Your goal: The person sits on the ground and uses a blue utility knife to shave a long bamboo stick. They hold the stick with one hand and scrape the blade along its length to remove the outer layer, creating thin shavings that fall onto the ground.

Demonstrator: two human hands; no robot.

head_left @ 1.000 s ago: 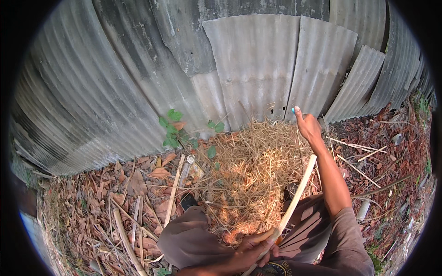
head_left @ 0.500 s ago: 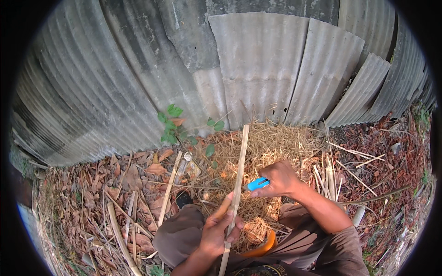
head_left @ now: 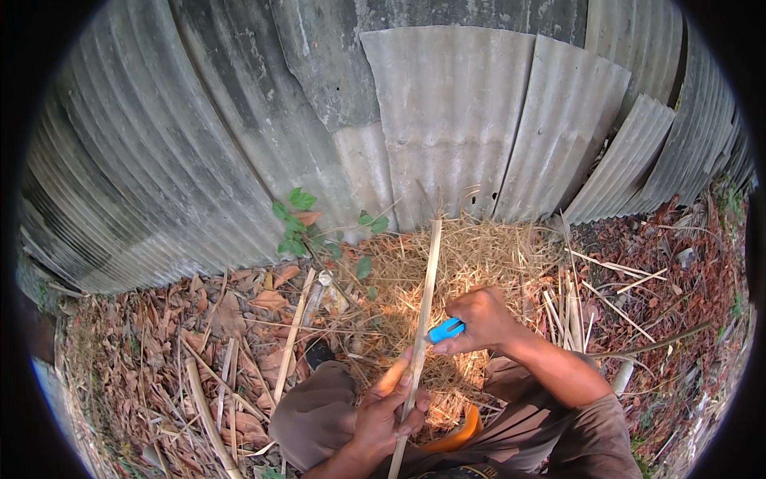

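Blue tool (head_left: 449, 329), held in the right grip (head_left: 485, 319), meets the strip (head_left: 432, 271) the left grip (head_left: 384, 419) holds; shavings (head_left: 495, 247) heap far side, strip seemingly unfinished.

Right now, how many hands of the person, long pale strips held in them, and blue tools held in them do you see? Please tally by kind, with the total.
Hands: 2 (left hand, right hand)
Long pale strip: 1
Blue tool: 1
Total: 4

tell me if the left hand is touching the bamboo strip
Touching: the head view shows the left hand closed around the lower part of the bamboo strip.
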